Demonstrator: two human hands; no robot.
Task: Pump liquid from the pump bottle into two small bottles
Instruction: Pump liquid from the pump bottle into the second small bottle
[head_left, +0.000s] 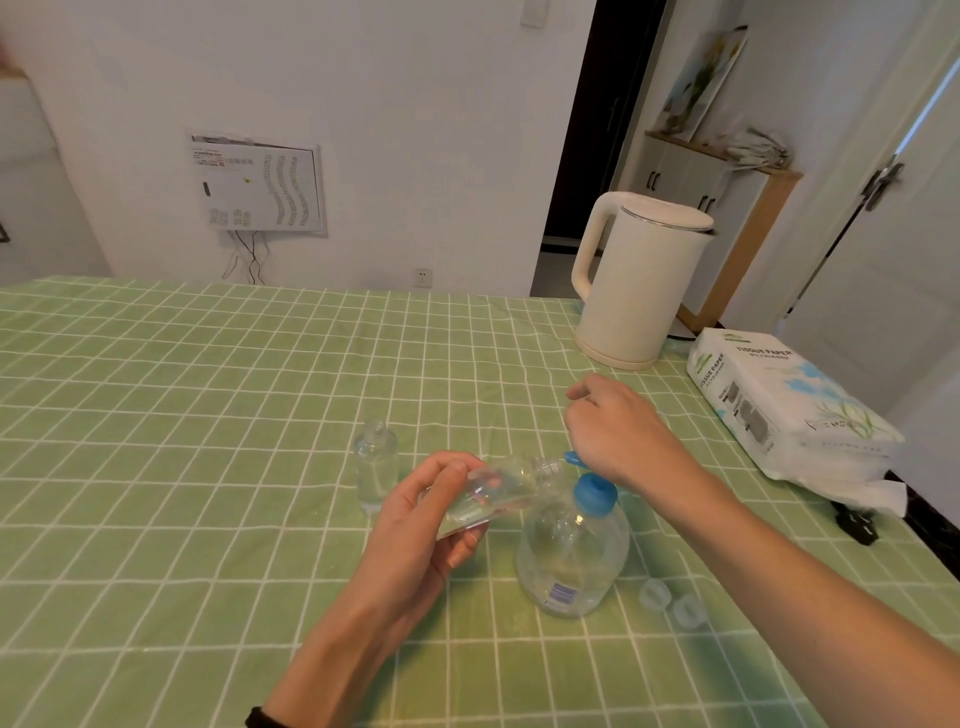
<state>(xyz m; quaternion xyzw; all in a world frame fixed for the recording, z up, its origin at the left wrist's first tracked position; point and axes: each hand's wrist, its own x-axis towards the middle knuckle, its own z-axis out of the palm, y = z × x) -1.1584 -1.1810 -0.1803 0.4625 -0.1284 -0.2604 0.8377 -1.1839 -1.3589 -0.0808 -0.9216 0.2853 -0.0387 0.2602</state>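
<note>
Pump bottle (571, 556): clear, with a blue pump head (595, 493), standing upright on the green checked counter (208, 415) just in front of me.
Left hand (415, 530): my fingers and thumb are curled round a tilted small bottle (493, 491), which I hold just left of the pump bottle with its open mouth raised to the blue spout (571, 458).
Right hand (613, 431): the heel of my hand rests on top of the pump head, above the pump bottle; the fingers are loosely bent beyond it and curl round nothing that I can see.
Second small bottle (376, 467): uncapped and upright on the counter, left of the pump bottle and beyond my left hand, touching neither.
Two clear caps (654, 593): lying side by side on the counter just right of the pump bottle's base.
Cream kettle (639, 291): standing well behind the pump bottle, to its right.
Tissue paper pack (779, 415): lying well right of the pump bottle, near the kettle.
</note>
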